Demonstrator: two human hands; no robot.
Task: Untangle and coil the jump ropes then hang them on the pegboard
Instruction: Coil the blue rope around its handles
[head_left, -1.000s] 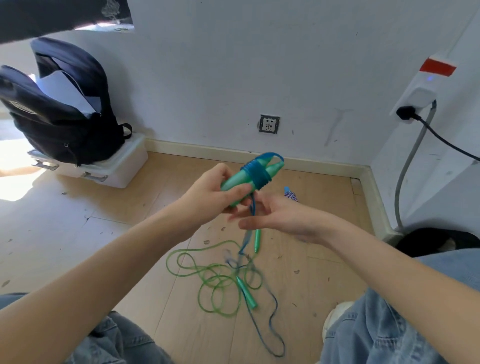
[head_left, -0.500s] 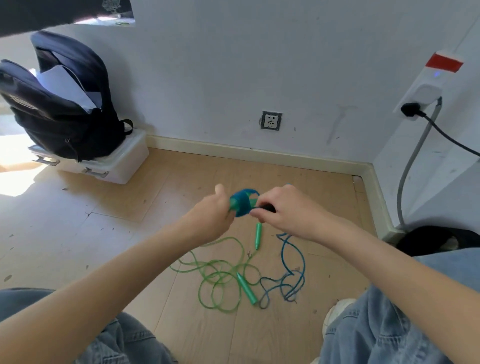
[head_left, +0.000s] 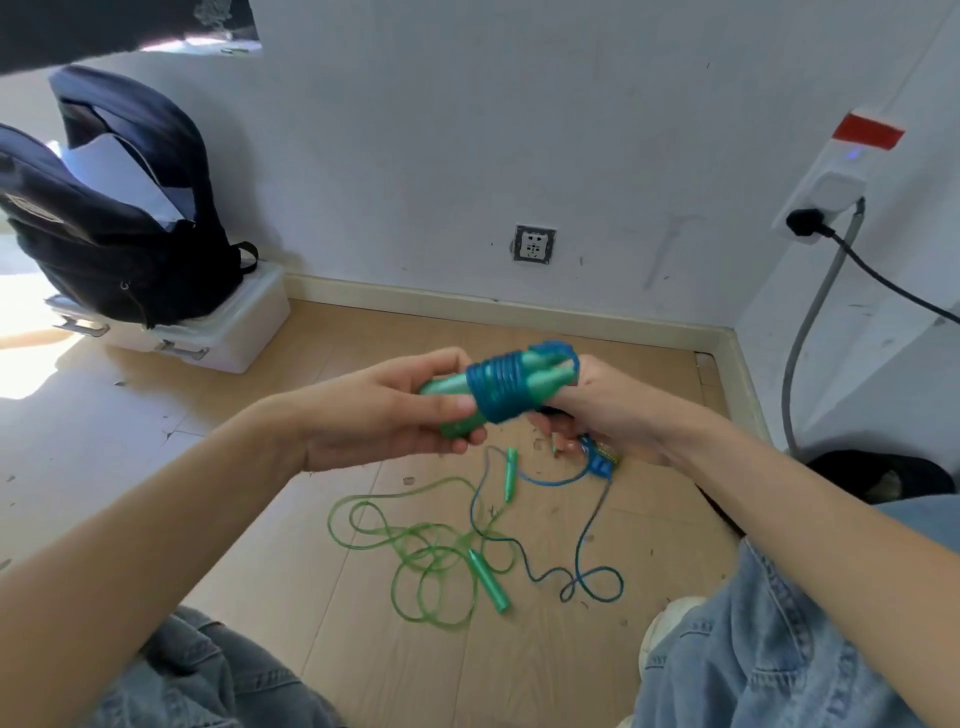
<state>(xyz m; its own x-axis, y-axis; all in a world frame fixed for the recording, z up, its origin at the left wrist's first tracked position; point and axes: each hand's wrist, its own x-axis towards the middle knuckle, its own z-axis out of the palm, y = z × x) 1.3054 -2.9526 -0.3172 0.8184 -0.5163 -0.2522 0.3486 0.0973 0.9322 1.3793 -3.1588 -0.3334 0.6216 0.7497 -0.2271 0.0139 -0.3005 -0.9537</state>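
Observation:
My left hand (head_left: 384, 415) grips the pair of teal handles (head_left: 452, 395) of the blue jump rope, with the blue cord wound in tight turns (head_left: 501, 387) around them. My right hand (head_left: 608, 415) sits just right of the bundle and holds the free blue cord under its fingers. The loose blue cord (head_left: 582, 566) trails from that hand down to the wooden floor. A green jump rope (head_left: 415, 556) lies in loose tangled loops on the floor below my hands, with its two green handles (head_left: 488, 579) apart from each other. No pegboard is in view.
A dark backpack (head_left: 114, 228) sits on a white plastic box (head_left: 228, 332) at the back left against the wall. A wall socket (head_left: 535, 244) is straight ahead. A power strip (head_left: 826, 192) with cables hangs on the right wall. My jeans-clad knees (head_left: 779, 639) frame the bottom.
My hands came together, then drew slightly apart again. The wound bundle now lies flatter, pointing right, and shows more turns. The slack blue cord on the floor shifted to the right.

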